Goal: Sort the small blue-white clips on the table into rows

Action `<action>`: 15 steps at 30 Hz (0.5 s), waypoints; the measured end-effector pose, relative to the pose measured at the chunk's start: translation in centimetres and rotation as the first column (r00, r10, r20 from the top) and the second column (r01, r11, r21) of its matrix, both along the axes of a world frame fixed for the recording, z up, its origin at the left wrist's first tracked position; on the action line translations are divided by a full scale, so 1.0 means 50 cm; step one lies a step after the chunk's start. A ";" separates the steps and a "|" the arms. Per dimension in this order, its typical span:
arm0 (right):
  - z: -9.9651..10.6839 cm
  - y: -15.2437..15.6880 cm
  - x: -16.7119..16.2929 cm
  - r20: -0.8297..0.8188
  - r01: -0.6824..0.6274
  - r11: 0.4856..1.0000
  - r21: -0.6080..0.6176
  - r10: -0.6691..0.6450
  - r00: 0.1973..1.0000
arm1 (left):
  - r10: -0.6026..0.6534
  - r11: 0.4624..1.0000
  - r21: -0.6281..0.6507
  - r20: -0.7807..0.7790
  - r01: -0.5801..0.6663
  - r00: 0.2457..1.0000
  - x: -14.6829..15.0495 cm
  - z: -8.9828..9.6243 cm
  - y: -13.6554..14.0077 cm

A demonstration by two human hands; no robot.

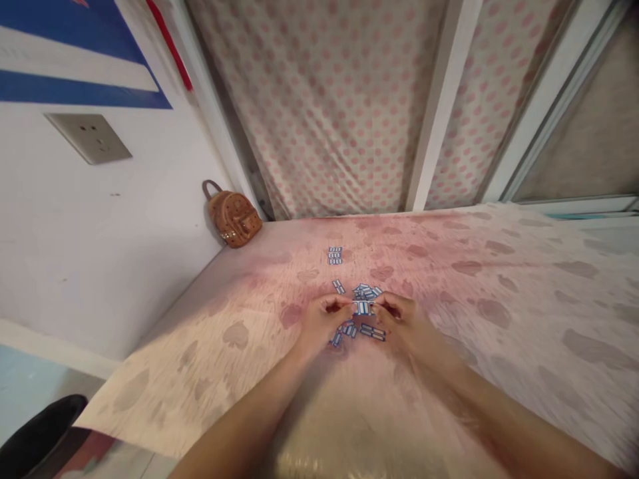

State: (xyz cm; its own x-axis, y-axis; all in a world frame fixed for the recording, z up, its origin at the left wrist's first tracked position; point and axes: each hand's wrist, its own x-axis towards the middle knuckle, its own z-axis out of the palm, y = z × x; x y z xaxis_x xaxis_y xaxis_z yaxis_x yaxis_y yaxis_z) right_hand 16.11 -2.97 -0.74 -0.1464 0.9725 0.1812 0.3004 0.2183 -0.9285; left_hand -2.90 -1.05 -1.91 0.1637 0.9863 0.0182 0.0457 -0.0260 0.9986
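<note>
Between both hands is a small blue-and-white rectangular piece (363, 308) with a striped pattern; its exact kind is too small to tell. My left hand (329, 314) pinches its left end and my right hand (399, 314) pinches its right end. Just beyond the fingers lies a loose pile of similar blue-and-white pieces (367, 291), with a separate piece (339, 286) to its left. Nearer to me, another loose group (344, 331) is partly covered by my left hand. A further piece (373, 332) lies below the held one.
Farther back on the patterned tablecloth (279, 266) is a neat block of blue-and-white pieces (335, 255). A small brown backpack-shaped bag (234, 216) leans against the left wall. A spotted curtain (339, 113) hangs behind the table. A black rounded object (40, 432) stands at lower left.
</note>
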 end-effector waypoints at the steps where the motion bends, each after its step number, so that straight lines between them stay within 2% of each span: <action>1: -0.004 0.004 0.001 -0.014 -0.008 1.000 0.012 0.008 1.000 | 0.005 1.000 0.004 -0.002 -0.005 1.000 -0.004 0.000 0.007; 5: -0.014 0.018 0.009 -0.019 0.047 0.998 0.048 -0.046 0.999 | 0.101 0.994 0.040 0.031 -0.102 0.994 -0.032 0.024 0.059; 10: -0.014 0.028 0.019 0.012 0.082 0.996 0.022 -0.082 0.997 | 0.169 0.983 -0.027 -0.217 -0.179 0.961 -0.062 0.060 0.164; 15: -0.020 0.034 0.024 0.004 0.081 0.994 0.077 -0.081 0.997 | 0.158 0.978 -0.065 -0.390 -0.198 0.907 -0.053 0.039 0.245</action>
